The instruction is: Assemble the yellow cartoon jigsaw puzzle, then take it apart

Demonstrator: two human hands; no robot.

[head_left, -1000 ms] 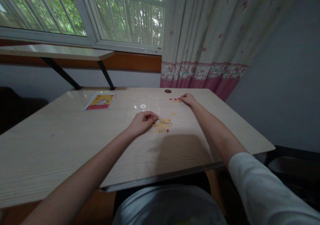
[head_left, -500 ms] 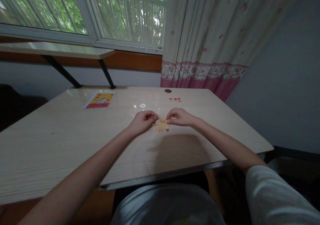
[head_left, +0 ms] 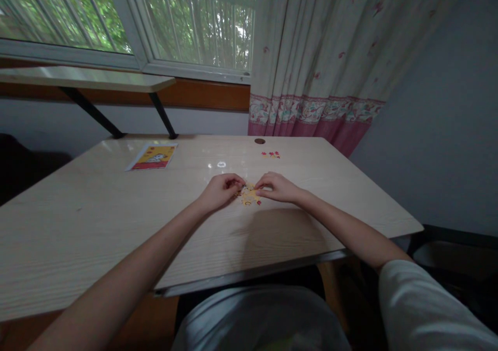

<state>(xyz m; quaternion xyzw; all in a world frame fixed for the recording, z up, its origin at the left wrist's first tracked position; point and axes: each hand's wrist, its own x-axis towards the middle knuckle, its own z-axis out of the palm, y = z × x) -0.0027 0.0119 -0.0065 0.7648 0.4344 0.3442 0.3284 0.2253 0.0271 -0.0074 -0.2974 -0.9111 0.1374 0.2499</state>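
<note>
A small heap of yellow jigsaw puzzle pieces [head_left: 248, 201], some with red or white, lies on the wooden desk before me. My left hand [head_left: 224, 189] rests at the heap's left side, thumb and fingers curled together; what lies between their tips is too small to tell. From the right, my right hand [head_left: 275, 187] reaches the heap with thumb and forefinger pinched at a yellow piece. Farther back lie several red and yellow pieces [head_left: 271, 154] in a short row, apart from both hands.
A yellow and red picture sheet [head_left: 155, 157] lies at the desk's back left. A raised shelf [head_left: 116, 80] on dark supports stands behind it. The desk [head_left: 187, 257] has a round cable hole [head_left: 260, 141] near its back edge, by the curtain [head_left: 303, 107].
My right hand has moved slightly left and down, bringing its fingertips onto the heap. My left hand stays almost in place. The view has shifted a little.
</note>
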